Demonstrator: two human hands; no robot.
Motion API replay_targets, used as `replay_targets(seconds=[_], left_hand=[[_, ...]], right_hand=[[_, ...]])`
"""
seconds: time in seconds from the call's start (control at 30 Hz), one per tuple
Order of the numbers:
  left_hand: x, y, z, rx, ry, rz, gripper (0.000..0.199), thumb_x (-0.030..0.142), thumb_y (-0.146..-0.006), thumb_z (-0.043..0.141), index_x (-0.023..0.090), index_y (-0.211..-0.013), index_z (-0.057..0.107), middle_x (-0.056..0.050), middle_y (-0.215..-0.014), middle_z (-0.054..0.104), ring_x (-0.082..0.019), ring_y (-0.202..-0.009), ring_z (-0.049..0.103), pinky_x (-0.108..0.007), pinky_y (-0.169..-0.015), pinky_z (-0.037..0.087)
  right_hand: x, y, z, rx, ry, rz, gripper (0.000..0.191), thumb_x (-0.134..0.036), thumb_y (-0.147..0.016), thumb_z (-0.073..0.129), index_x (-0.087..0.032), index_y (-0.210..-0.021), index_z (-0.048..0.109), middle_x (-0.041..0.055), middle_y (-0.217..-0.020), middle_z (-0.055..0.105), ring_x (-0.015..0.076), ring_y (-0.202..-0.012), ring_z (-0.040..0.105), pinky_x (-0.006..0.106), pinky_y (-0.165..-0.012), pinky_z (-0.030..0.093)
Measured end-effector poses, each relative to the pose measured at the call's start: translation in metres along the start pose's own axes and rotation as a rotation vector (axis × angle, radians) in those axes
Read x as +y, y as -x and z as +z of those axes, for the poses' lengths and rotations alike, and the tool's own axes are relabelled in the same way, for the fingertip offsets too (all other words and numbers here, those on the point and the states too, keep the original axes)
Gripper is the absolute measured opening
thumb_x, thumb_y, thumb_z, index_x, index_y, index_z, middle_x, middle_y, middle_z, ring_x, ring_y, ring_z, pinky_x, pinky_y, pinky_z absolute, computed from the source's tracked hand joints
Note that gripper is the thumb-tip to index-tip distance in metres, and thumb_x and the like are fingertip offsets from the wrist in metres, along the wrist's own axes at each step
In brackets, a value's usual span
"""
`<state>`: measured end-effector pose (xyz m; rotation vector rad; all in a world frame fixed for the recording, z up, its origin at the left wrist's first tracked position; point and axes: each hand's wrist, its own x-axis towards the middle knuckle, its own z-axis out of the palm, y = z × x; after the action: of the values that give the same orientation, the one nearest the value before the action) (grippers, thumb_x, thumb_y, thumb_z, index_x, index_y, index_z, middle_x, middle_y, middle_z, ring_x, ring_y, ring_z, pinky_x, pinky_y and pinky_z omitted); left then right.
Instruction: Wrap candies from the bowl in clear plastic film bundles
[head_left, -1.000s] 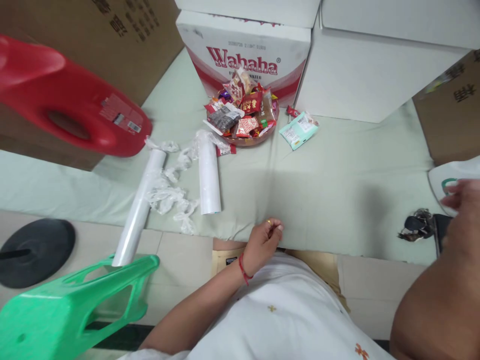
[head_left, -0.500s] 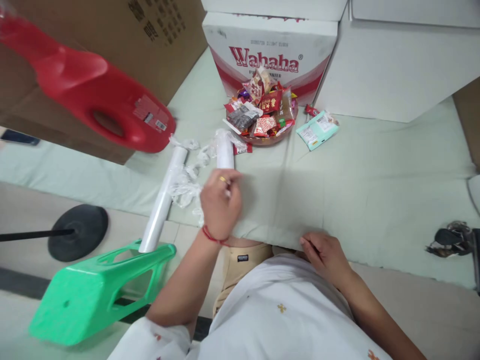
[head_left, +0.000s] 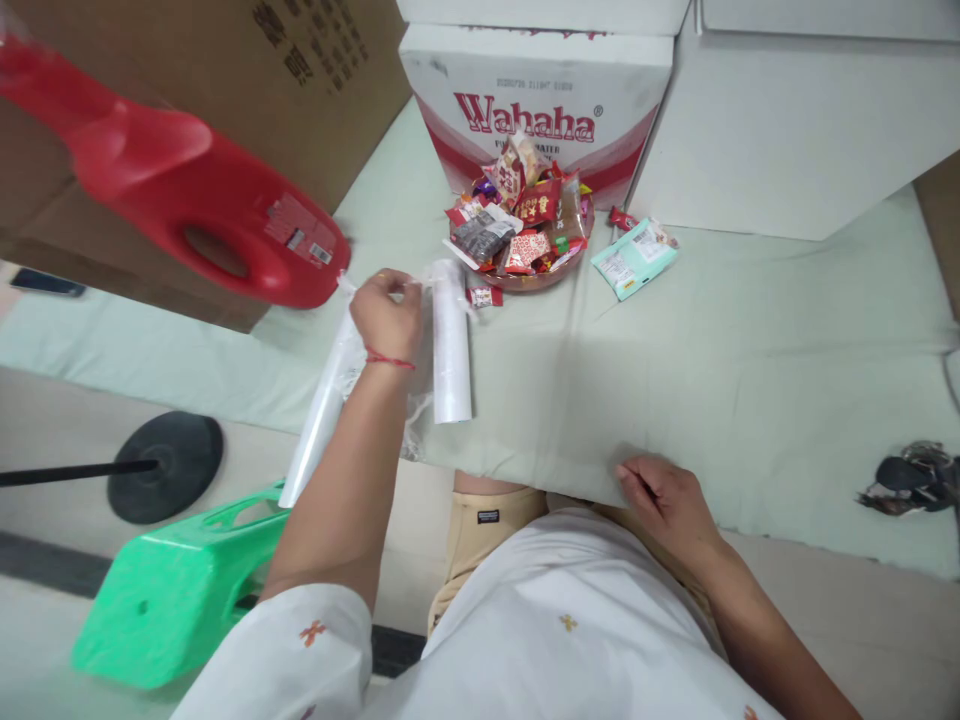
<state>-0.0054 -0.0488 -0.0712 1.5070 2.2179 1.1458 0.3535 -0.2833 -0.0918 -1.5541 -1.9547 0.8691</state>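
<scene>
At lower centre-right, the right hand (head_left: 667, 505) lies at the edge of the cloth-covered table (head_left: 600, 390), fingers curled together, apparently idle. Left of centre, the left hand (head_left: 388, 312) seems to pinch clear plastic (head_left: 414, 412), fingertips together, beside a white roll's (head_left: 451, 360) far end, where film bunches; beyond, a wrapped-sweets bowl (head_left: 517, 284) sits near a Wahaha box (head_left: 536, 75), perhaps for elbow room.

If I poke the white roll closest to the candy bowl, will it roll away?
The white roll would probably roll sideways, since it's tube-shaped and lying down. The clear plastic beside it looks thin and crumpled, so it might bunch up underneath. The roll looks smooth, so it may feel slippery.
</scene>
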Motion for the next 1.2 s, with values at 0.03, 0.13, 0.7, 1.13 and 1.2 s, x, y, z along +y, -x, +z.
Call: replay_targets(seconds=[0.03,0.13,0.7,1.13,1.2], left_hand=[[0.006,0.006,-0.008,0.045,0.042,0.029,0.004,0.015,-0.088,0.065,0.016,-0.087,0.068,0.002,-0.078,0.062,-0.015,-0.084,0.062,-0.034,-0.09,0.048],[0.035,0.051,-0.031,0.092,0.276,0.115,0.004,0.018,-0.089,0.065,0.02,-0.086,0.065,0.003,-0.074,0.059,-0.013,-0.072,0.058,-0.027,-0.073,0.047],[0.074,0.239,-0.003,-0.537,0.518,-0.183,0.054,0.061,-0.102,0.048,0.021,-0.067,0.038,0.004,-0.062,0.037,-0.011,-0.061,0.035,-0.025,-0.056,0.032],[0.071,0.241,0.013,-0.542,0.651,-0.362,0.059,0.074,-0.099,0.041,0.023,-0.07,0.041,0.002,-0.063,0.04,-0.013,-0.059,0.038,-0.029,-0.056,0.037],[0.069,0.242,0.014,-0.541,0.671,-0.428,0.06,0.076,-0.098,0.04,0.023,-0.071,0.045,0.002,-0.062,0.039,-0.013,-0.056,0.037,-0.029,-0.051,0.035]], right_hand=[[0.0,0.001,-0.002,0.013,-0.034,0.029,0.034,-0.037,-0.104,0.05,-0.021,-0.075,0.059,-0.0019,-0.061,0.052,0.0138,-0.057,0.049,0.028,-0.058,0.039],[0.0,-0.002,-0.005,0.056,-0.201,0.177,0.034,-0.043,-0.103,0.054,-0.022,-0.077,0.062,-0.003,-0.06,0.049,0.0132,-0.057,0.046,0.028,-0.056,0.038],[-0.029,-0.067,0.011,0.263,-1.212,0.552,0.033,-0.036,-0.063,0.09,-0.02,-0.084,0.07,-0.0034,-0.071,0.062,0.0076,-0.056,0.044,0.023,-0.051,0.04],[-0.052,-0.028,0.03,0.154,-0.342,0.006,0.022,-0.043,-0.09,0.073,-0.025,-0.101,0.066,0.005,-0.093,0.065,0.0176,-0.076,0.056,0.032,-0.067,0.049],[-0.05,-0.033,0.031,0.096,-0.32,-0.029,0.014,-0.038,-0.096,0.066,-0.025,-0.101,0.07,0.0063,-0.095,0.067,0.0189,-0.081,0.06,0.032,-0.069,0.049]])
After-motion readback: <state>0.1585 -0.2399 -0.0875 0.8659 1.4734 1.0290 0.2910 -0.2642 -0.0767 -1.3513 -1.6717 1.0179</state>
